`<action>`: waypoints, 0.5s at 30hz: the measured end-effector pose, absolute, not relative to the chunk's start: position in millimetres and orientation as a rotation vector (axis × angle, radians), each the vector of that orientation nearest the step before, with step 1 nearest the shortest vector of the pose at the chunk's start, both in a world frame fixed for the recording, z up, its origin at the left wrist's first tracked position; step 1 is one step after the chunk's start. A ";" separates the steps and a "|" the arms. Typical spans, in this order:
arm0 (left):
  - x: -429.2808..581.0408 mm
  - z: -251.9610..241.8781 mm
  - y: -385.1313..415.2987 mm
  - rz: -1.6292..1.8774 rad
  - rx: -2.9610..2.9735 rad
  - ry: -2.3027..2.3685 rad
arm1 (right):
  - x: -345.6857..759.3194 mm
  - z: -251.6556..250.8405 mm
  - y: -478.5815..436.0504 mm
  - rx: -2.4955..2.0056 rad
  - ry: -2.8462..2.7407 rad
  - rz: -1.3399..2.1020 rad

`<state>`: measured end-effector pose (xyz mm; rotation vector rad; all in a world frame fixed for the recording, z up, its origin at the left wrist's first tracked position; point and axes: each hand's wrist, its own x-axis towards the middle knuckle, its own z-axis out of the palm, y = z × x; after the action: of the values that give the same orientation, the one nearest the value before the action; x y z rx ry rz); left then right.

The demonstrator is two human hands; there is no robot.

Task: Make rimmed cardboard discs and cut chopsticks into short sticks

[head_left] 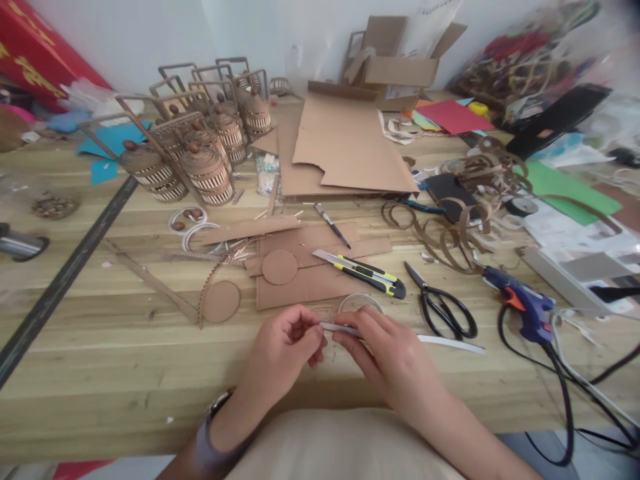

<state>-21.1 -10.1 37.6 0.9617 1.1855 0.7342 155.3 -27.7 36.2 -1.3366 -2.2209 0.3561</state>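
You held a narrow white strip [450, 344] between your two hands, low over the front of the counter [125, 393]. The fingers of your left hand [285, 347] were pinched together at the strip's left end, and those of your right hand [383, 343] were clamped on it a little farther along; its free tail ran out rightward past your knuckles, below the black scissors [425, 289]. A pale ring [361, 295] lay just beyond your right hand, partly hidden by it. Farther back you had a yellow-and-black utility knife [370, 273], its blade over a cardboard sheet [305, 297], with a cardboard disc [280, 267] lying on that stack and a marker [333, 225] behind. A blue glue gun [534, 313] lay to the right of the scissors.
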 end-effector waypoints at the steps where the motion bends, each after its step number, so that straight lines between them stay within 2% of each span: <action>1: -20.7 37.0 -10.2 0.746 0.949 1.179 | 154.7 36.5 -28.0 -1.336 -2.210 0.364; 10: -21.5 37.4 -12.0 0.854 0.974 1.311 | 154.2 40.3 -31.7 -1.410 -2.065 0.445; 13: -27.9 37.8 -10.4 0.985 1.073 1.430 | 156.6 41.2 -33.2 -1.476 -1.967 0.411; 15: -31.3 37.3 -10.8 0.950 1.227 1.414 | 157.7 41.5 -33.8 -1.488 -1.946 0.409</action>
<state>-31.3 -10.8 37.3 1.2266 1.4138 0.9500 157.7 -33.8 41.5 -1.4881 -1.9459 0.4090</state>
